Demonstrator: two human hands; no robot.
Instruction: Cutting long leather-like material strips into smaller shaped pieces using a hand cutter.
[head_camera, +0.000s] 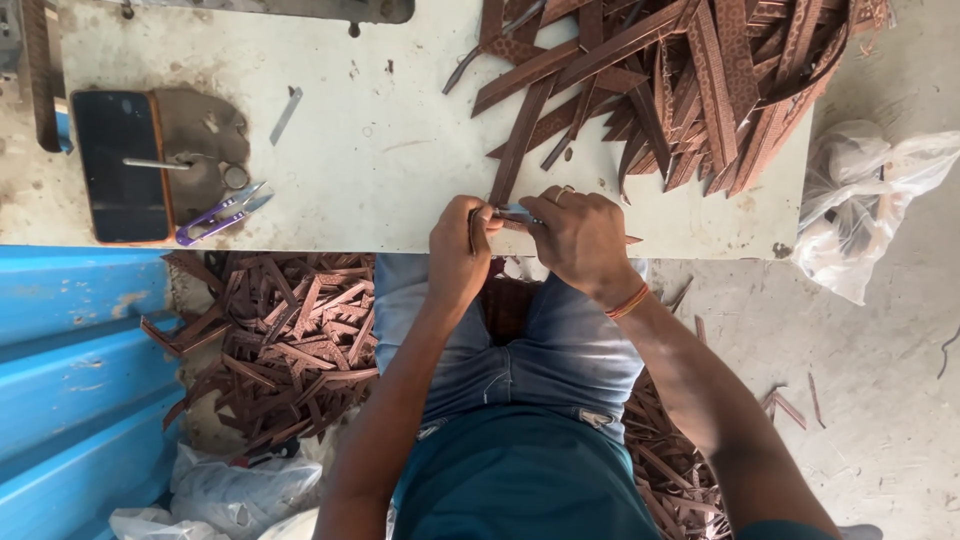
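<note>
My left hand (459, 250) and my right hand (581, 238) meet at the near edge of a white worktable (380, 150). Both pinch one brown patterned strip (515, 150) that runs from my fingers up toward the heap. My left hand grips the strip's near end. My right hand also holds a small bluish tool (517, 213) against the strip; what kind of tool it is I cannot tell. A big heap of similar brown strips (690, 80) covers the table's far right.
A dark phone (120, 165) and purple thread snips (222, 215) lie at the table's left. More brown strips (290, 340) are piled on the floor by my knees. A blue metal surface (70, 370) stands left, with plastic bags (865, 200) at the right.
</note>
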